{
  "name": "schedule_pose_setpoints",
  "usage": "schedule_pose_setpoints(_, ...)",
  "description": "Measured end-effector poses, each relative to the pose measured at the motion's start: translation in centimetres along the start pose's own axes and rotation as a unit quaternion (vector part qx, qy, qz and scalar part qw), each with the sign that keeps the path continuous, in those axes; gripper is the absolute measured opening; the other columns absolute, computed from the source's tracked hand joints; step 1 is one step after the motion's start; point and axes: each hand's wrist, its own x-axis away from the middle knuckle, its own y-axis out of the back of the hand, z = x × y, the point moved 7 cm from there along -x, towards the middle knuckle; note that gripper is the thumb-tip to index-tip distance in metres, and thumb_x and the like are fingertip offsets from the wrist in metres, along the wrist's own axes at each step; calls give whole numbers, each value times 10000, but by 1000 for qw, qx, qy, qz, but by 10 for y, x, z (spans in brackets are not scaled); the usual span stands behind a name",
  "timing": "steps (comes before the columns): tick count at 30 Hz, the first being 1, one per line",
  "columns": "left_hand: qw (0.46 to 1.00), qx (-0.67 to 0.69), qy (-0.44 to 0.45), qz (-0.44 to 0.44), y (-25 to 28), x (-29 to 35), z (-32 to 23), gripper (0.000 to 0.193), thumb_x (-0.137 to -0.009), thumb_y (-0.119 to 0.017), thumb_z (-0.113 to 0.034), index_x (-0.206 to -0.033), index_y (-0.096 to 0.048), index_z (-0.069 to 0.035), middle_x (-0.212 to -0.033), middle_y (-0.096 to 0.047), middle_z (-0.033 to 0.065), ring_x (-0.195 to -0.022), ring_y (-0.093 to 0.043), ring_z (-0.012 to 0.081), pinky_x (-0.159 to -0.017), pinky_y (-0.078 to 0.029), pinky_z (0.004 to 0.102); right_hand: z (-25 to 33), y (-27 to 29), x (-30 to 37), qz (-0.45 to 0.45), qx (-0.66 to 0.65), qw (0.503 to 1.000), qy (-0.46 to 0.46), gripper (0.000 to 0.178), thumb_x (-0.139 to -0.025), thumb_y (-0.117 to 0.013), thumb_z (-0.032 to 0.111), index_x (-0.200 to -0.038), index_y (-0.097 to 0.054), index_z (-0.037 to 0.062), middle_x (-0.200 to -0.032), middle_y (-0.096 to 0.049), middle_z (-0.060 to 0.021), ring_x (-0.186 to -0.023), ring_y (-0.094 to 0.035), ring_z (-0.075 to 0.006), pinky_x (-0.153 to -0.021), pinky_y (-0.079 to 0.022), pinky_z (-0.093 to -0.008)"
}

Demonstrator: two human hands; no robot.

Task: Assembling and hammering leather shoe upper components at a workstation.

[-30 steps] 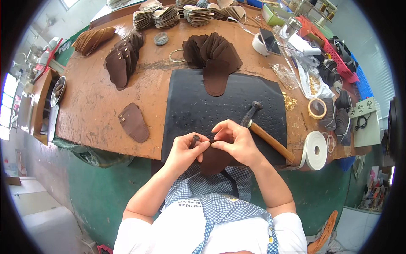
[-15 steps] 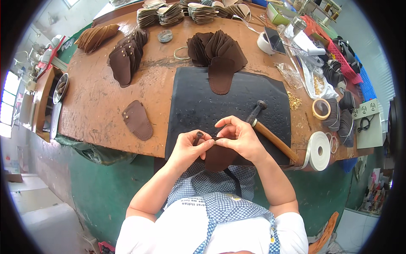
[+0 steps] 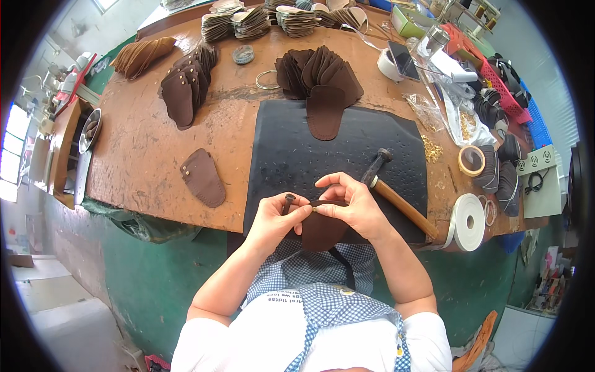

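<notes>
Over the table's near edge, my left hand and my right hand pinch the upper edge of a dark brown leather piece with a rounded lower end. A tiny pale spot shows where the fingertips meet; I cannot make out what it is. A short dark tool like a setting punch is tucked in my left fingers. Right of my hands a wooden-handled hammer rests on the black mat. A similar leather piece with small metal studs lies to the left.
Fanned dark leather pieces stand behind the mat, one lapping onto it. Studded pieces are stacked at left. On the right are brass-coloured bits, masking tape, a white tape roll and a phone.
The leather's top edge now shows as a raised strip behind my right thumb. Both hands stay nearly in place, still pinching together.
</notes>
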Motion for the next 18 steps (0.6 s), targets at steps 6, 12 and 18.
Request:
schedule_pose_setpoints(6,999,-32,-10,14,-1,0,-2,130,-912,-745,-72,-985,-670,7,-740,-643,-3,-587,-545,44,-524,-408,184,2,-1,1,8,-7,1000,-2,428,-843,-790,49,-1223,-593,52,-952,-657,-9,-909,-622,-81,-847,-504,-241)
schedule_pose_setpoints(12,996,-87,-29,11,2,0,-4,131,-920,-741,-93,-977,-669,-1,-718,-609,-29,-585,-507,26,-520,-385,182,3,-4,1,21,-7,1000,-3,433,-840,-789,44,-1226,-595,63,-954,-656,-1,-915,-619,-78,-865,-499,-246)
schedule_pose_setpoints(18,988,-150,-48,4,0,3,-4,115,-932,-721,-95,-985,-675,-5,-715,-594,-42,-584,-499,24,-525,-373,179,0,-5,1,13,27,999,16,384,-842,-762,21,-1182,-586,44,-926,-669,-35,-885,-628,-93,-831,-509,-261)
